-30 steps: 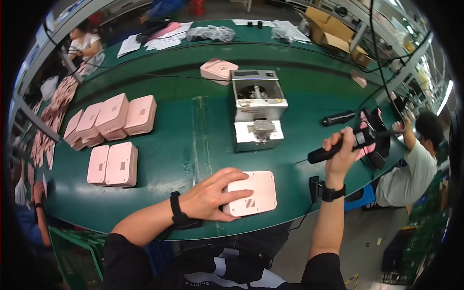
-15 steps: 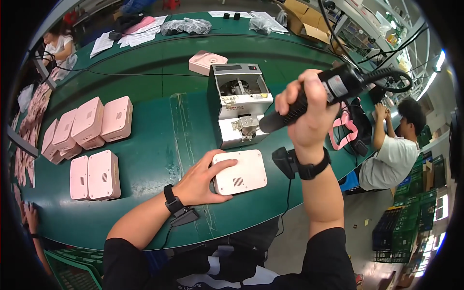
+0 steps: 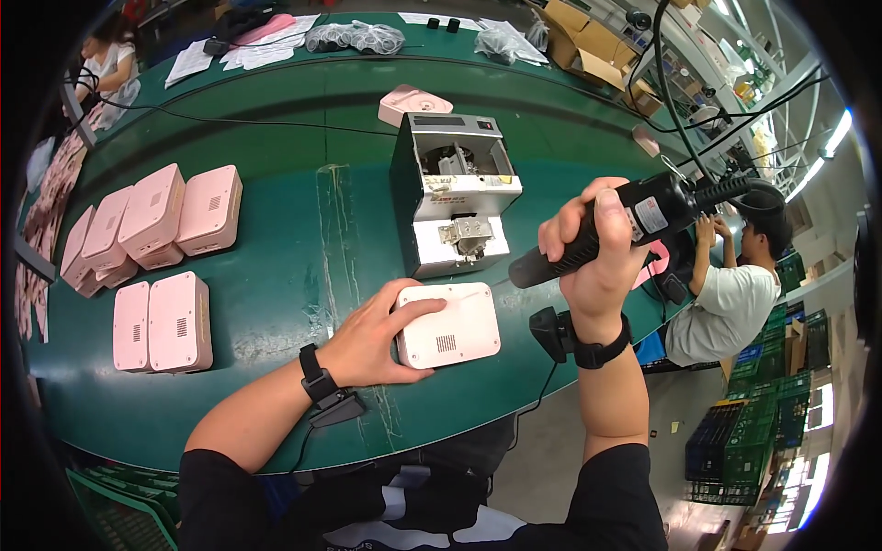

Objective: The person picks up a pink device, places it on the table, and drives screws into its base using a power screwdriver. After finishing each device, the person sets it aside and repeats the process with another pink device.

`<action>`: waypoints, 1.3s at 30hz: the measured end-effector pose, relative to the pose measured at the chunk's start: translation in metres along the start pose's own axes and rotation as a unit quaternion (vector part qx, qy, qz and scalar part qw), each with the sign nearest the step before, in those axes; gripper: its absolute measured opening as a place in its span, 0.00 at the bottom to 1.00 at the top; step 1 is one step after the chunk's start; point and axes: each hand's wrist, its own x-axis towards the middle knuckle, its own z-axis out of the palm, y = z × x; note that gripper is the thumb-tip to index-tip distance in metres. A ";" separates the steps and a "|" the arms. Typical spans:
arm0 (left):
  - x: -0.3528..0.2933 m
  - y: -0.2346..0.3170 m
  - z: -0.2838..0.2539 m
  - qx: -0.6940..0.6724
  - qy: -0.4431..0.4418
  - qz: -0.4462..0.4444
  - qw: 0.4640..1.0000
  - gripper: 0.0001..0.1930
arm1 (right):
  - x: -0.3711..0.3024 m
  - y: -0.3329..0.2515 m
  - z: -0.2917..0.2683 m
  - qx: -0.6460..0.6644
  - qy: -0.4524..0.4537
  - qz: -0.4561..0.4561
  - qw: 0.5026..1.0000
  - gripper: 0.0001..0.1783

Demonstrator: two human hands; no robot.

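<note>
My right hand [image 3: 599, 241] grips a black electric screwdriver [image 3: 650, 216], tilted so its front end points left and down. That end is just off the near right corner of a screw feeder [image 3: 459, 197] with a metal outlet at its front. Below the feeder, a pale pink plastic case [image 3: 464, 331] lies flat on the green table, with a small slotted grille and holes near its corners facing up. My left hand [image 3: 367, 340] holds the case by its left side, thumb at the near edge and index finger across the top. The screwdriver's bit cannot be made out.
Several similar pink cases [image 3: 152, 207] stand stacked at the left, with two more [image 3: 179, 321] in front. Another pink part [image 3: 413, 103] sits behind the feeder. A cable [image 3: 675, 101] rises from the screwdriver. At the right sits a co-worker [image 3: 730, 294] near green crates [image 3: 735, 441].
The screwdriver's front end has moved from beside the feeder's outlet toward me and to the right. My left hand still holds the case. The whole view has shifted slightly.
</note>
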 end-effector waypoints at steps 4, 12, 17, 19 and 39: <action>0.000 0.000 0.001 0.004 0.005 -0.001 1.000 0.42 | -0.005 0.007 -0.006 -0.006 -0.001 -0.001 1.000 0.13; 0.002 0.002 0.001 0.002 0.007 -0.006 1.000 0.42 | -0.013 0.026 -0.012 0.005 0.013 0.015 1.000 0.14; 0.004 0.002 0.002 0.022 0.023 0.012 0.999 0.41 | -0.017 0.030 -0.017 0.014 0.007 0.009 1.000 0.14; 0.003 0.001 0.001 0.014 0.015 0.010 1.000 0.41 | -0.016 0.028 -0.012 0.019 0.005 0.002 1.000 0.14; -0.001 -0.003 0.003 -0.011 0.047 0.010 0.999 0.41 | 0.014 0.012 0.034 0.035 -0.034 0.006 0.999 0.13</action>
